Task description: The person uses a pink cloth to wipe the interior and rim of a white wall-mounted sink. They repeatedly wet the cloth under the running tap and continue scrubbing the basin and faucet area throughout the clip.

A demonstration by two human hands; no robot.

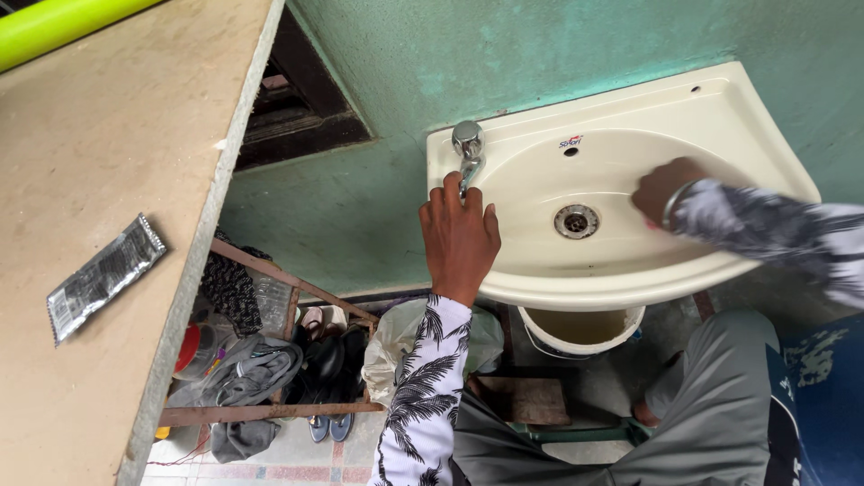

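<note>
A cream wall-mounted sink (pixel 720 112) hangs on a green wall, with a metal drain (pixel 576 220) in its bowl. My left hand (pixel 457 236) reaches up to the chrome tap (pixel 468 148) at the sink's left corner, fingers closed around its handle. My right hand (pixel 664 191) presses down inside the bowl to the right of the drain; something pinkish shows under its palm, too hidden to identify. Both arms wear black-and-white patterned sleeves.
A white bucket (pixel 580 328) stands under the sink. A beige counter (pixel 108 180) at the left bears a silver sachet (pixel 103 277) and a green tube (pixel 54 27). Below are a metal rack (pixel 270 412) with shoes, cloth and a plastic bag (pixel 396 346).
</note>
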